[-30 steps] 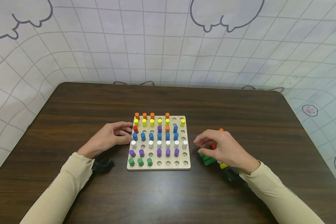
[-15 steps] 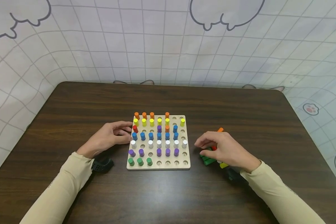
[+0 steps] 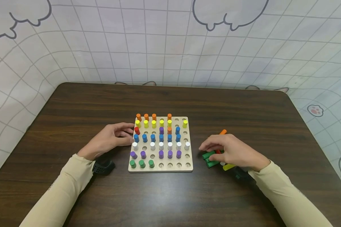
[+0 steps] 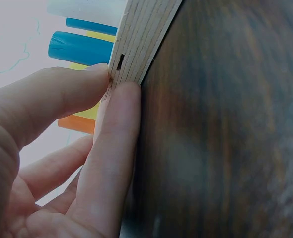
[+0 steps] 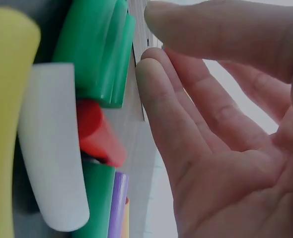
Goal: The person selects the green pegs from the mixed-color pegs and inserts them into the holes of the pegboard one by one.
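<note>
Standing in rows of holes on the pale wooden board (image 3: 165,160) at the centre of the frame, coloured pegs (image 3: 161,138) leave several holes bare. At its left edge the left hand (image 3: 112,137) rests thumb and a fingertip against the rim, fingers loosely bent, not wrapped round it, while right of centre the right hand (image 3: 233,149), thumb and fingertips apart and holding nothing, hangs over loose pegs (image 3: 208,154) in green, red, white, yellow and orange. Beneath lies a dark table (image 3: 164,201), with a grid-patterned backdrop (image 3: 159,41) across the top.
</note>
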Motion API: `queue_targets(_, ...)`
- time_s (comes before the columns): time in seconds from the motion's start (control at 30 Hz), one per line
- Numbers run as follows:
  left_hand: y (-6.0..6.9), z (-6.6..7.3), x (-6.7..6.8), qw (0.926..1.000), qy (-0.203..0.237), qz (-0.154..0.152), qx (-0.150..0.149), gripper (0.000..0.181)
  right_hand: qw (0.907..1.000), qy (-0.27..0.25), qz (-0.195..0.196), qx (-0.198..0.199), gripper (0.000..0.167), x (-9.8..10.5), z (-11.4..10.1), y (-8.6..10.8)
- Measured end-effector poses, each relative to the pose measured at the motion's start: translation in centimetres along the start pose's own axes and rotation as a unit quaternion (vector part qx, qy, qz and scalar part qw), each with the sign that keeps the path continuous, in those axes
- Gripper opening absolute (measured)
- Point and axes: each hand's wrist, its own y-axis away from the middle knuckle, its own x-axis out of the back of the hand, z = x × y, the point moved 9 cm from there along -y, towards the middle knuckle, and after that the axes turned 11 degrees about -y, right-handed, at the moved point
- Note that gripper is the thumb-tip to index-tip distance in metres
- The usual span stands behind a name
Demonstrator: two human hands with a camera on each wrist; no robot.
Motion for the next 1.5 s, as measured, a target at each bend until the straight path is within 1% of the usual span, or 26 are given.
queue_targets(0.23, 0.0, -0.1, 0.1, 1.0000, -0.003, 0.003, 0.000, 0.069, 0.9999, 0.017, 0.003, 0.001, 0.034, 0.3, 0.4, -0.1)
queue_targets(0.43, 0.0, 0.0, 0.3, 1.0000, 0.000, 0.003, -0.002, 0.069, 0.9998, 0.016, -0.003, -0.007, 0.033, 0.3, 0.7, -0.3)
queue_targets(0.63, 0.0, 0.0, 0.2, 1.0000, 0.000, 0.000, -0.001, 0.070, 0.9998, 0.010, -0.002, -0.019, 0.032, 0.2, 0.9, -0.3)
queue_targets(0.83, -0.1, 0.0, 0.2, 1.0000, 0.003, 0.002, -0.005, 0.067, 0.9996, 0.021, 0.003, -0.016, 0.034, 0.2, 0.9, -0.2)
queue_targets(0.97, -0.1, 0.1, 0.3, 1.0000, 0.001, 0.002, -0.009, 0.067, 0.9993, 0.030, -0.007, -0.023, 0.035, 0.0, 0.9, -0.1)
queue_targets(1.03, -0.1, 0.2, 0.3, 0.9999, 0.001, 0.003, -0.011, 0.068, 0.9991, 0.030, -0.015, -0.024, 0.035, -0.3, 0.9, -0.1)
queue_targets(1.17, -0.1, 0.2, 0.3, 0.9999, 0.001, 0.005, -0.012, 0.067, 0.9992, 0.014, -0.026, -0.027, 0.034, -0.6, 0.9, -0.1)
queue_targets(1.5, 0.0, 0.2, 0.2, 0.9999, 0.004, 0.004, -0.014, 0.067, 0.9989, 0.011, -0.015, -0.044, 0.035, -0.5, 0.9, -0.3)
